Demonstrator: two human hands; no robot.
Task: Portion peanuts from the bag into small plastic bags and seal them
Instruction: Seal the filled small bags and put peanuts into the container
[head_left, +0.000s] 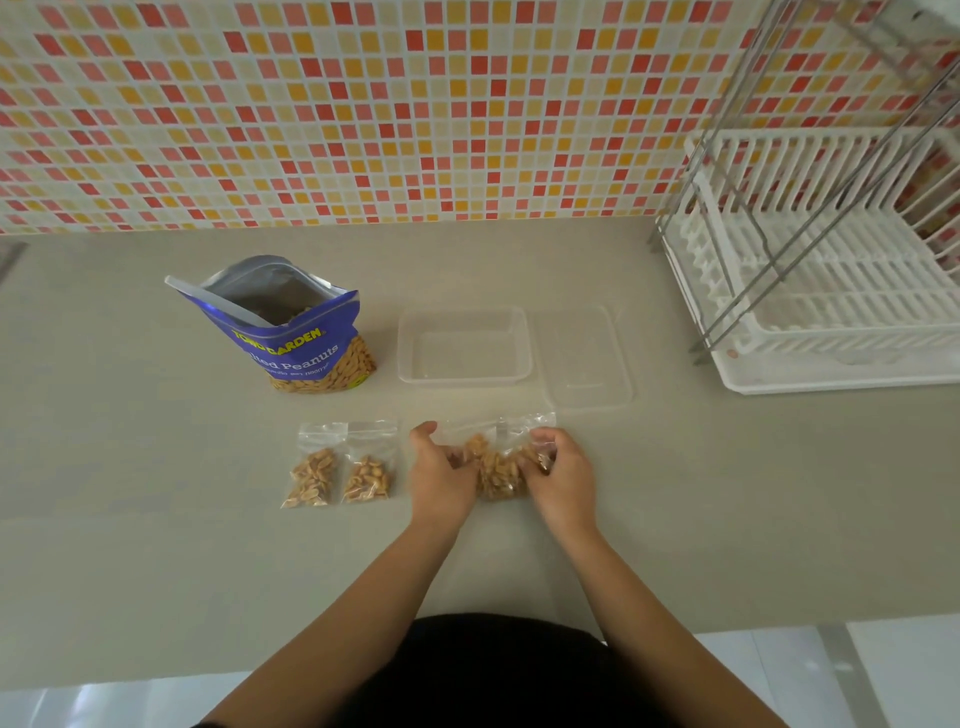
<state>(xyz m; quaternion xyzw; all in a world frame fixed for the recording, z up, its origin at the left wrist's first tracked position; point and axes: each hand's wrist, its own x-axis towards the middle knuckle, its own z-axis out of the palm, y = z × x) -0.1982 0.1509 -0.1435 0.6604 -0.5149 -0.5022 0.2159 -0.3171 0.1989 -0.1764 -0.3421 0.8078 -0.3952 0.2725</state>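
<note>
Both hands are on 1 small bag (501, 470) of peanuts, flat at front centre of the table (156, 545). The left hand (441, 470) grips its left side with fingers curled in and thumb raised. The right hand (563, 475) grips the right side, fingers (545, 453) curled over the peanuts. The bag's clear top strip points away toward the tiled wall (363, 104). Can't tell if the zip is closed. It could be 2 overlapping bags, the plastic is too clear to say. Just left of the left hand are 2 more portions, lying flat and touching side by side: the outer filled bag (311, 475) and the inner filled bag (370, 475). The peanut bag (296, 338) stands upright further back on the left with its mouth open, well apart from the hands. The clear container (465, 382) is behind the hands, with its lid (587, 358) flat just to its right. The white dish rack (831, 312) sits far right against the wall.
</note>
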